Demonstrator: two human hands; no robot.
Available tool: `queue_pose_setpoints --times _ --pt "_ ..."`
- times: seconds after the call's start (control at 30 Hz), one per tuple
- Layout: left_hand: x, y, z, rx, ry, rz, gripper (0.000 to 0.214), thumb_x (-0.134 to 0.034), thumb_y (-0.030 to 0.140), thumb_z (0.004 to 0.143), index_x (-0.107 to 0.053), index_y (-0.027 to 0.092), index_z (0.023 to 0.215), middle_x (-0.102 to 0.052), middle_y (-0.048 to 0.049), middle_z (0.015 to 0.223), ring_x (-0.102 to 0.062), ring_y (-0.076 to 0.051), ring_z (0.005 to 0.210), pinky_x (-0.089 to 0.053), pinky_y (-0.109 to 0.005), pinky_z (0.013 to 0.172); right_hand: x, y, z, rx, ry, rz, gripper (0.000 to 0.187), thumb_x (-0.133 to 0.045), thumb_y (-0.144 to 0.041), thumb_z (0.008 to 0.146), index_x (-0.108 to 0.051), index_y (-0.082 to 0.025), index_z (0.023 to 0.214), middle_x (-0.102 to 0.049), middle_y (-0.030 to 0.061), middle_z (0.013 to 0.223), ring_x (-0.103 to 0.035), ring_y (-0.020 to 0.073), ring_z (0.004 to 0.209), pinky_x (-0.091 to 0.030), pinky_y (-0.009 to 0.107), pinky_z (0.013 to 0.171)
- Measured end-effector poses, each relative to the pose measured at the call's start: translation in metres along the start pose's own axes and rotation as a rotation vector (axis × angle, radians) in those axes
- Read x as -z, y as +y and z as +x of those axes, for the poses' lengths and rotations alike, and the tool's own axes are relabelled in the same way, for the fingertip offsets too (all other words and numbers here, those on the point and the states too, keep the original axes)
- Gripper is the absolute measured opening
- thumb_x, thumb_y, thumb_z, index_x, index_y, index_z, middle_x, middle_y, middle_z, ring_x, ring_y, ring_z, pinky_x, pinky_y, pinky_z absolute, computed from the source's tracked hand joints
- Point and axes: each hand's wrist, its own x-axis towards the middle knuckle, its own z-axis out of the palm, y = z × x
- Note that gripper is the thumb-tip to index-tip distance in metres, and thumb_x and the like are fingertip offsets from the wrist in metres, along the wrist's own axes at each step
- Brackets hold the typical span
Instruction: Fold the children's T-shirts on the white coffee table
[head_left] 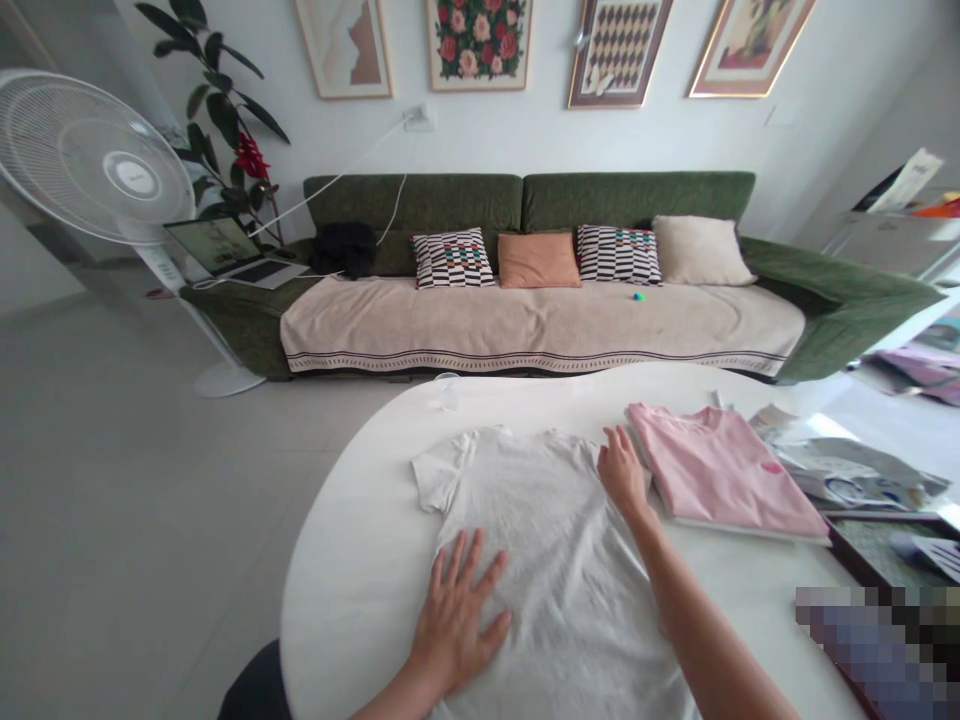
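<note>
A light grey-white T-shirt [547, 520] lies spread on the white round-edged table [345, 560], its neckline toward the sofa. Creases run across its body. My left hand [461, 615] rests flat on the left side of the shirt, fingers spread. Over the shirt's right shoulder, my right hand [624, 470] touches the fabric with its fingers partly stretched out. That hand and forearm cover most of the right sleeve. Just right of it sits a folded pink T-shirt [724, 470], stacked on something white.
A clear cup [447, 391] stands at the table's far edge. Plastic packaging [862, 470] and dark flat items lie at the right. Beyond the table is a green sofa [450, 215] with cushions. A white fan [161, 260] and a laptop [240, 260] are at left.
</note>
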Motion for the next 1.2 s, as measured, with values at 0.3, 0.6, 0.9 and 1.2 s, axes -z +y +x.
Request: queue_pose_setpoints --times 0.3,0.6,0.9,1.2 --pt "0.004 0.004 -0.001 0.023 -0.005 -0.032 0.060 -0.038 0.051 0.083 -0.014 0.038 0.137 -0.011 0.0015 0.146 -0.014 -0.029 0.131 -0.011 -0.051 0.104 0.002 -0.025 -0.032 -0.170 -0.242 -0.049 0.049 -0.025 -0.043 0.090 -0.034 -0.021 0.133 -0.026 0.0166 0.139 -0.020 0.0368 0.127 -0.023 0.060 0.091" --pt "0.007 0.003 0.000 0.034 -0.038 -0.097 0.064 -0.040 0.056 0.080 -0.016 0.037 0.137 0.000 0.0036 0.147 -0.004 -0.029 0.133 -0.009 -0.050 0.105 -0.021 -0.211 0.008 0.209 -0.420 0.176 0.035 -0.032 -0.028 0.091 -0.045 -0.025 0.123 -0.062 0.0077 0.101 -0.058 0.0163 0.095 -0.041 0.026 0.078" --pt "0.017 0.006 0.000 0.068 -0.130 -0.141 0.066 -0.037 0.058 0.079 -0.015 0.036 0.137 0.008 0.0060 0.146 0.001 -0.028 0.133 -0.006 -0.051 0.106 -0.040 -0.230 0.041 0.137 -0.472 0.213 0.025 -0.044 -0.023 0.085 -0.053 -0.012 0.105 -0.062 0.0099 0.095 -0.059 0.0171 0.086 -0.044 0.029 0.072" --pt "0.010 0.006 0.001 0.050 -0.054 -0.095 0.065 -0.042 0.054 0.079 -0.018 0.037 0.137 0.000 0.0040 0.147 -0.004 -0.029 0.133 -0.007 -0.050 0.106 -0.006 -0.214 -0.011 0.299 -0.312 0.381 0.045 -0.032 -0.012 0.084 -0.032 -0.011 0.129 -0.055 0.0118 0.117 -0.050 0.0155 0.109 -0.039 0.028 0.088"
